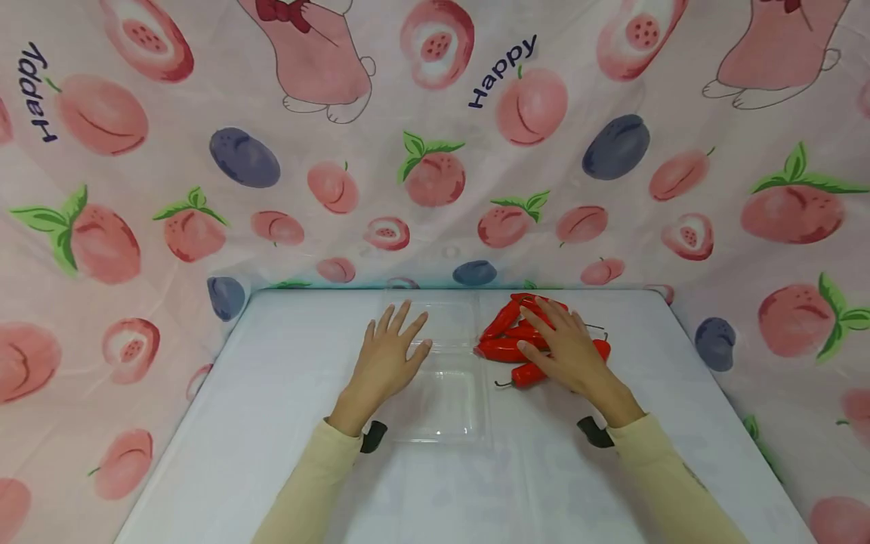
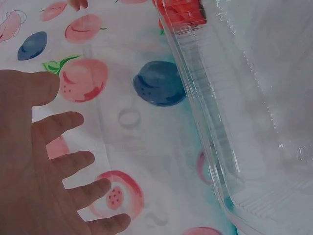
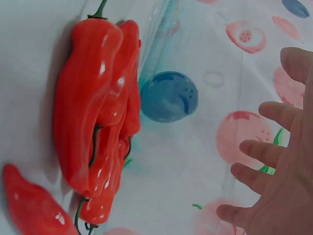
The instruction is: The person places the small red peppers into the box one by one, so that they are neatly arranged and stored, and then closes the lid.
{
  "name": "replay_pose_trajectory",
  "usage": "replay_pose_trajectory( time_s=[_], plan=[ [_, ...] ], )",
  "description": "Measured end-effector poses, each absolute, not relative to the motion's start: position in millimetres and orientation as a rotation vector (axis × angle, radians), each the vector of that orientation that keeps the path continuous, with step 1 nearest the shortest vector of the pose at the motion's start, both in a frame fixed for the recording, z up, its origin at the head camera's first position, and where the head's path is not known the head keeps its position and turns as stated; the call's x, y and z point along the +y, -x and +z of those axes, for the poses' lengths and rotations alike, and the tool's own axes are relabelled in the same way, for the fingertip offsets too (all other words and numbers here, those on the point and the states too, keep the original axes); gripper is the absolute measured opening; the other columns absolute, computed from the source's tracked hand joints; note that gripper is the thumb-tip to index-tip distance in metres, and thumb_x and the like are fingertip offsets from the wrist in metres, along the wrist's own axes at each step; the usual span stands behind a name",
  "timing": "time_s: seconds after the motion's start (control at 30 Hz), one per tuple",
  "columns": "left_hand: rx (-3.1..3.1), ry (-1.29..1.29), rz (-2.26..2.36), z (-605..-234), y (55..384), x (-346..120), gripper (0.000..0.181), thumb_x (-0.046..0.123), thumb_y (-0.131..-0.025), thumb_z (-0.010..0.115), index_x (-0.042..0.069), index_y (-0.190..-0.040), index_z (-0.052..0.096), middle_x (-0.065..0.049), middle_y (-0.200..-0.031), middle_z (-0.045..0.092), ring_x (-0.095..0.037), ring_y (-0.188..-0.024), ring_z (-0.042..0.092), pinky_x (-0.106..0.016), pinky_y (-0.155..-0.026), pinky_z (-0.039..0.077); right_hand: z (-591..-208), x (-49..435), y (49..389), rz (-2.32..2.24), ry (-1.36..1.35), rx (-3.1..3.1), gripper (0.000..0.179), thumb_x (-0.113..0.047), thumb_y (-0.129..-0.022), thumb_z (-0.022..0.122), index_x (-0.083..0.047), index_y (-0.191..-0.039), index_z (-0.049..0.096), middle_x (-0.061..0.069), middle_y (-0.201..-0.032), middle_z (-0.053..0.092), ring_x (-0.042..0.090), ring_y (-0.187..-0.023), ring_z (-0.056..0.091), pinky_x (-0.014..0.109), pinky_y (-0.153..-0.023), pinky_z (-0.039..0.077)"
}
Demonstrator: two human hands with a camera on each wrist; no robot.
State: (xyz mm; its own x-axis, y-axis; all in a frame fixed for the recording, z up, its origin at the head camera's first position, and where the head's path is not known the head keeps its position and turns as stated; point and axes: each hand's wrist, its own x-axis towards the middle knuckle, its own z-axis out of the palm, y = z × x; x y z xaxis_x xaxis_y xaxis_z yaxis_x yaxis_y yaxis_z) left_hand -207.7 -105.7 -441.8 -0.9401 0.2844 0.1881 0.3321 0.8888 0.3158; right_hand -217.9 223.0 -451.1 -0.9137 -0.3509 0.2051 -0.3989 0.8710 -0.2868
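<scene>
A clear plastic container [image 1: 445, 438] with its lid folded back lies on the white table. My left hand [image 1: 389, 359] hovers over its left side with the fingers spread, holding nothing. To the right of the container is a pile of red peppers [image 1: 504, 350], some with dark green stems. Above that pile is my right hand [image 1: 571, 351], fingers apart and nothing in them; it hides part of the peppers in the head view. The right wrist view shows the peppers [image 3: 88, 107] heaped together, with one pepper [image 3: 36, 205] apart from them.
The white table [image 1: 272, 423] ends at a cloth [image 1: 326, 136] printed with peaches, which hangs behind it and along both sides. A dark wrist strap piece [image 1: 374, 437] shows by the left cuff and another strap piece [image 1: 595, 432] by the right.
</scene>
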Motion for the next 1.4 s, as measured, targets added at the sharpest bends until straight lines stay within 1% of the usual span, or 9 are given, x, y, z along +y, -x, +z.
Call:
replay_pose_trajectory(
  time_s=[0.17, 0.37, 0.5, 0.6, 0.83, 0.93, 1.07, 1.17, 1.4],
  plan=[
    [-2.892, 0.447, -0.546, -443, 201, -113, 0.052, 0.045, -0.101, 0.046, 0.026, -0.149, 0.044, -0.008, -0.163, 0.027, -0.036, -0.151, 0.023, -0.062, -0.118, 0.025, -455, 231, 216, 0.474, -0.579, -2.891, 0.072, -0.051, -0.093, 0.057, -0.018, -0.153, 0.035, 0.015, -0.161, 0.025, 0.041, -0.146, 0.024, 0.07, -0.116, 0.019],
    [-2.853, 0.44, -0.557, -445, 194, -122, 0.051, 0.041, -0.1, 0.05, 0.022, -0.147, 0.047, -0.011, -0.16, 0.032, -0.038, -0.147, 0.031, -0.06, -0.114, 0.034, -460, 239, 214, 0.496, -0.544, -2.907, 0.071, -0.048, -0.093, 0.06, -0.017, -0.152, 0.037, 0.016, -0.159, 0.027, 0.043, -0.145, 0.025, 0.068, -0.117, 0.018],
    [-2.817, 0.441, -0.6, -451, 189, -130, 0.049, 0.038, -0.1, 0.052, 0.019, -0.145, 0.05, -0.01, -0.157, 0.039, -0.036, -0.143, 0.037, -0.058, -0.109, 0.04, -464, 244, 212, 0.497, -0.538, -2.916, 0.069, -0.044, -0.093, 0.061, -0.013, -0.151, 0.039, 0.018, -0.158, 0.03, 0.045, -0.143, 0.027, 0.069, -0.115, 0.02],
    [-2.79, 0.448, -0.633, -455, 185, -136, 0.047, 0.034, -0.099, 0.054, 0.017, -0.143, 0.053, -0.011, -0.154, 0.042, -0.033, -0.141, 0.041, -0.057, -0.107, 0.043, -466, 247, 209, 0.498, -0.519, -2.93, 0.069, -0.042, -0.092, 0.063, -0.013, -0.151, 0.04, 0.018, -0.157, 0.031, 0.046, -0.142, 0.028, 0.072, -0.113, 0.023],
    [-2.776, 0.441, -0.684, -461, 179, -146, 0.046, 0.034, -0.1, 0.054, 0.018, -0.142, 0.053, -0.01, -0.154, 0.043, -0.031, -0.142, 0.041, -0.055, -0.109, 0.043, -473, 256, 206, 0.507, -0.515, -2.918, 0.068, -0.043, -0.091, 0.063, -0.014, -0.15, 0.042, 0.018, -0.156, 0.034, 0.045, -0.141, 0.031, 0.073, -0.109, 0.028],
    [-2.774, 0.428, -0.702, -464, 177, -151, 0.045, 0.034, -0.1, 0.054, 0.019, -0.142, 0.053, -0.009, -0.154, 0.043, -0.03, -0.141, 0.042, -0.054, -0.108, 0.044, -476, 259, 206, 0.501, -0.519, -2.918, 0.068, -0.045, -0.092, 0.063, -0.013, -0.149, 0.044, 0.018, -0.155, 0.036, 0.046, -0.14, 0.033, 0.073, -0.107, 0.031],
    [-2.759, 0.417, -0.733, -470, 174, -157, 0.044, 0.03, -0.099, 0.057, 0.018, -0.141, 0.054, -0.008, -0.153, 0.044, -0.031, -0.14, 0.043, -0.054, -0.106, 0.045, -479, 264, 204, 0.507, -0.518, -2.911, 0.067, -0.042, -0.091, 0.065, -0.01, -0.146, 0.046, 0.019, -0.153, 0.038, 0.046, -0.138, 0.035, 0.072, -0.106, 0.034],
    [-2.758, 0.407, -0.75, -475, 172, -162, 0.044, 0.028, -0.098, 0.058, 0.017, -0.14, 0.055, -0.008, -0.153, 0.044, -0.032, -0.14, 0.043, -0.055, -0.108, 0.043, -481, 267, 203, 0.502, -0.514, -2.906, 0.066, -0.041, -0.091, 0.065, -0.008, -0.146, 0.047, 0.02, -0.152, 0.039, 0.047, -0.137, 0.036, 0.071, -0.107, 0.033],
    [-2.769, 0.385, -0.8, -488, 169, -171, 0.044, 0.025, -0.097, 0.06, 0.013, -0.138, 0.056, -0.011, -0.153, 0.044, -0.035, -0.14, 0.043, -0.057, -0.11, 0.041, -484, 273, 202, 0.511, -0.458, -2.94, 0.066, -0.036, -0.092, 0.066, -0.011, -0.148, 0.043, 0.02, -0.152, 0.039, 0.045, -0.137, 0.036, 0.07, -0.108, 0.033]
  ],
)
